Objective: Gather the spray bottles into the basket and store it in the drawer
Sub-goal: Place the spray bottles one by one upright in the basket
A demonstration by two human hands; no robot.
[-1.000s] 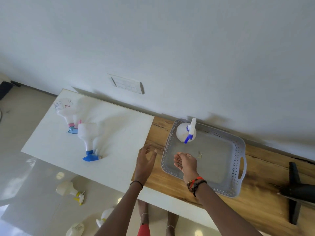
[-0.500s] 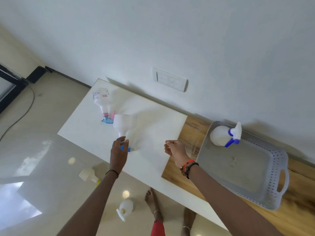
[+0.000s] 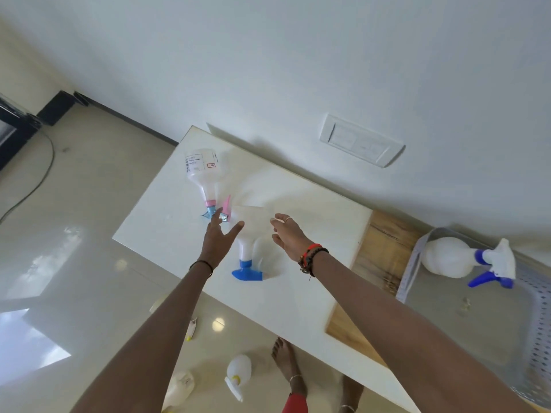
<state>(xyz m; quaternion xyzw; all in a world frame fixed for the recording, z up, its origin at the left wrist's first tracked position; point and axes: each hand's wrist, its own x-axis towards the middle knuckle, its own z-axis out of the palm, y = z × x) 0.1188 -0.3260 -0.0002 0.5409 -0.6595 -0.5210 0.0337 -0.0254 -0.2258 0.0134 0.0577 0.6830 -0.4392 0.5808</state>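
Observation:
Two spray bottles lie on the white tabletop (image 3: 298, 293). One is white with a blue nozzle (image 3: 249, 251); the other is clear with a pink and blue nozzle (image 3: 204, 174). My left hand (image 3: 219, 238) hovers open between them, fingers spread, near the pink nozzle. My right hand (image 3: 289, 235) is open just right of the blue-nozzle bottle, fingers curled toward its body. At the right, the grey perforated basket (image 3: 408, 278) holds a white bottle with a blue trigger (image 3: 453, 257).
Several white bottles with yellow nozzles lie on the glossy floor, one (image 3: 238, 371) near my bare feet. A wall socket plate (image 3: 360, 141) sits above the table. The wooden top (image 3: 384, 245) lies under the basket. A black cable (image 3: 35, 180) runs across the floor at left.
Both hands have moved left from the basket to the two bottles on the white top. The view has swung left, leaving the basket at the right edge.

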